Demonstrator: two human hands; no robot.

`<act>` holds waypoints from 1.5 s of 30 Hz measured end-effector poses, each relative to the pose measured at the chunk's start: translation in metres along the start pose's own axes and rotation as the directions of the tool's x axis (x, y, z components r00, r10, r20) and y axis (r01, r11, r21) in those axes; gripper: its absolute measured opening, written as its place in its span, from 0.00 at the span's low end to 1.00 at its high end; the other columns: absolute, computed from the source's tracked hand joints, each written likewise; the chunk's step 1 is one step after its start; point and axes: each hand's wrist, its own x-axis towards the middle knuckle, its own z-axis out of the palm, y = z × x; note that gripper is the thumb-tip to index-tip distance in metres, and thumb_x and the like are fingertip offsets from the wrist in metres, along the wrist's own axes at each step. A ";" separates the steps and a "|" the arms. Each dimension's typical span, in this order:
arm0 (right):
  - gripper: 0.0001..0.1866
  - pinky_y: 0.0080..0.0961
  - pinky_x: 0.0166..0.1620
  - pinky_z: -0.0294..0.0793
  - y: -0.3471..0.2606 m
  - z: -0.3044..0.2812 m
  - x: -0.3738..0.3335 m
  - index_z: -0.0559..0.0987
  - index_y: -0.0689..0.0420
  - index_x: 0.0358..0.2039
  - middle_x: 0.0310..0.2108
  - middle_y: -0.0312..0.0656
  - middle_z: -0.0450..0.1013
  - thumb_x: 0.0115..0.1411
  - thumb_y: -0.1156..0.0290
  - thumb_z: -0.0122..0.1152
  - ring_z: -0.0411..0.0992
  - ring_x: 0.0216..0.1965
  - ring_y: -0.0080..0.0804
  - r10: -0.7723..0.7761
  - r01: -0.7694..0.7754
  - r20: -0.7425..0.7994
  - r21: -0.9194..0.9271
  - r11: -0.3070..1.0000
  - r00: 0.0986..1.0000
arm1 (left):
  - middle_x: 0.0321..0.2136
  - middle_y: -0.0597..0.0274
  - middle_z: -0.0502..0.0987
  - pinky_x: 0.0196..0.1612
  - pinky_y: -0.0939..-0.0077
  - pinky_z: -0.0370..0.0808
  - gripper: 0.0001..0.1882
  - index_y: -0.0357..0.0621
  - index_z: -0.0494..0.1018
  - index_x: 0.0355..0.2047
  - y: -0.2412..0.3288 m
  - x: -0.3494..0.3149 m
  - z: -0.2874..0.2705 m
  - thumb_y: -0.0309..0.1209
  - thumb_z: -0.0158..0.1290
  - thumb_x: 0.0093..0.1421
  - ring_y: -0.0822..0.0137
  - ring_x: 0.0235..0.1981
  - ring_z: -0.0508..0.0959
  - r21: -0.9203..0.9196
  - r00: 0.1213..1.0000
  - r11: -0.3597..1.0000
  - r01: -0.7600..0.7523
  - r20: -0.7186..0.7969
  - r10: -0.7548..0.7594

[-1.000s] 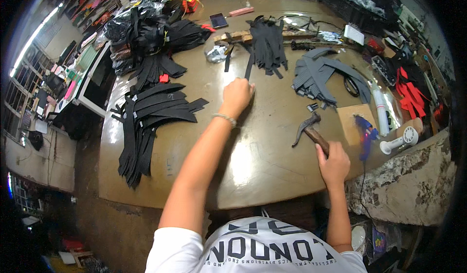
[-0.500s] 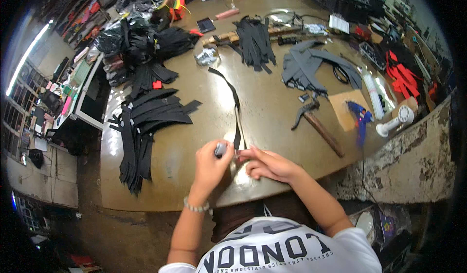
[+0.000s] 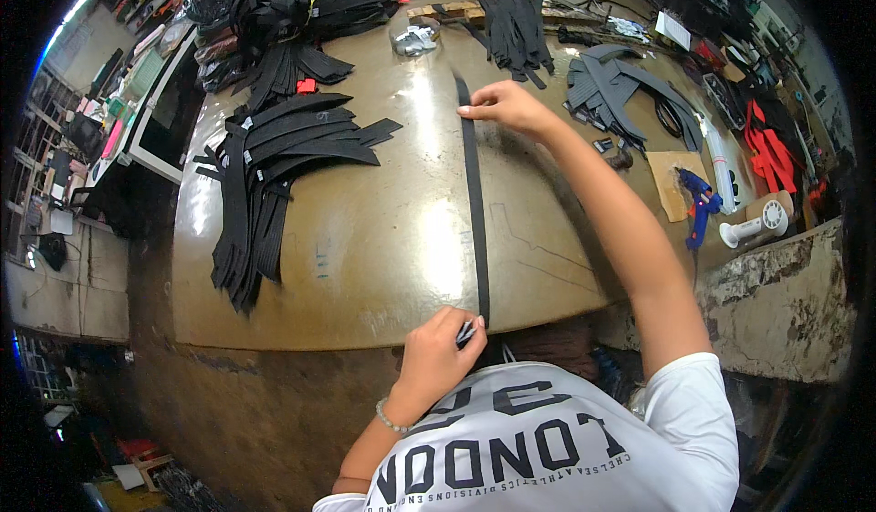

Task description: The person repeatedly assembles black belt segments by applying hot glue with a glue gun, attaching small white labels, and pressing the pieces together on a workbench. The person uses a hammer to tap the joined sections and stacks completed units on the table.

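A long, narrow black strap (image 3: 474, 211) is stretched nearly straight across the table, from its near edge toward the middle. My left hand (image 3: 438, 350) is closed on the strap's near end at the table edge. Tucked in the same fist is a small dark and grey item (image 3: 466, 333), mostly covered by the fingers; its kind cannot be made out. Farther up, my right hand (image 3: 509, 109) pinches the strap close to its far end between thumb and finger. A short tip of strap sticks out beyond that pinch, slightly blurred.
On the left lies a pile of wide black straps (image 3: 301, 138). More black straps (image 3: 513, 28) and grey strips (image 3: 607, 83) lie farther back. A blue glue gun (image 3: 701, 203) rests by cardboard (image 3: 671, 179) at right, near a white spool (image 3: 756, 225). My right forearm passes over the table.
My hands were together near the table edge; my right hand has moved far forward along the strap. The strap, earlier curved and twisted, is now pulled straight. The view has shifted.
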 end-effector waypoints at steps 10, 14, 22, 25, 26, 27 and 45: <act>0.27 0.37 0.47 0.72 0.008 0.040 -0.006 0.76 0.60 0.47 0.39 0.46 0.76 0.56 0.51 0.66 0.74 0.44 0.41 0.054 -0.065 -0.378 -0.018 0.998 0.924 | 0.23 0.54 0.75 0.24 0.63 0.73 0.08 0.42 0.74 0.30 -0.004 0.005 0.008 0.32 0.60 0.57 0.54 0.21 0.77 -0.006 0.999 0.999 0.044 -0.020 -0.044; 0.17 0.34 0.54 0.69 -0.031 0.008 -0.140 0.79 0.60 0.44 0.44 0.48 0.74 0.59 0.62 0.63 0.72 0.48 0.43 -0.243 0.122 -0.500 -0.263 0.957 0.831 | 0.20 0.62 0.69 0.21 0.69 0.70 0.14 0.49 0.79 0.44 -0.007 0.008 0.003 0.35 0.61 0.57 0.62 0.18 0.73 0.138 0.993 0.984 -0.117 0.014 0.116; 0.27 0.31 0.51 0.69 0.106 -0.090 -0.319 0.71 0.61 0.49 0.47 0.44 0.68 0.56 0.60 0.71 0.68 0.47 0.36 -0.030 -0.348 -0.976 -0.105 0.932 0.215 | 0.20 0.67 0.65 0.22 0.74 0.69 0.16 0.52 0.80 0.42 -0.016 0.003 0.000 0.41 0.63 0.54 0.69 0.20 0.70 0.250 0.953 0.922 -0.295 0.149 0.264; 0.28 0.27 0.48 0.70 0.109 -0.117 -0.305 0.70 0.61 0.52 0.48 0.44 0.71 0.58 0.60 0.69 0.70 0.45 0.33 0.155 -0.405 -0.918 -0.007 0.914 0.366 | 0.20 0.67 0.66 0.22 0.74 0.69 0.16 0.52 0.80 0.42 -0.019 0.001 0.001 0.41 0.63 0.54 0.69 0.20 0.70 0.244 0.950 0.921 -0.303 0.154 0.272; 0.27 0.27 0.48 0.71 0.096 -0.118 -0.297 0.70 0.60 0.53 0.47 0.43 0.71 0.58 0.61 0.69 0.71 0.45 0.31 0.237 -0.491 -0.908 0.041 0.870 0.345 | 0.20 0.67 0.66 0.22 0.74 0.69 0.16 0.52 0.80 0.42 -0.020 0.001 0.001 0.41 0.63 0.54 0.69 0.20 0.70 0.240 0.950 0.922 -0.303 0.149 0.273; 0.27 0.26 0.47 0.71 0.078 -0.119 -0.286 0.70 0.60 0.53 0.46 0.43 0.72 0.58 0.61 0.69 0.71 0.44 0.30 0.216 -0.458 -0.873 -0.009 0.889 0.436 | 0.20 0.67 0.66 0.22 0.74 0.69 0.16 0.52 0.80 0.42 -0.020 0.001 0.001 0.41 0.63 0.54 0.69 0.20 0.70 0.238 0.953 0.926 -0.293 0.150 0.262; 0.26 0.35 0.32 0.76 -0.036 0.003 -0.171 0.68 0.59 0.45 0.28 0.50 0.78 0.56 0.56 0.69 0.78 0.27 0.49 -0.090 0.096 0.037 -0.242 0.965 0.995 | 0.20 0.67 0.66 0.22 0.74 0.69 0.17 0.52 0.80 0.42 -0.020 -0.001 0.003 0.39 0.65 0.52 0.68 0.21 0.70 0.199 0.967 0.949 -0.245 0.118 0.225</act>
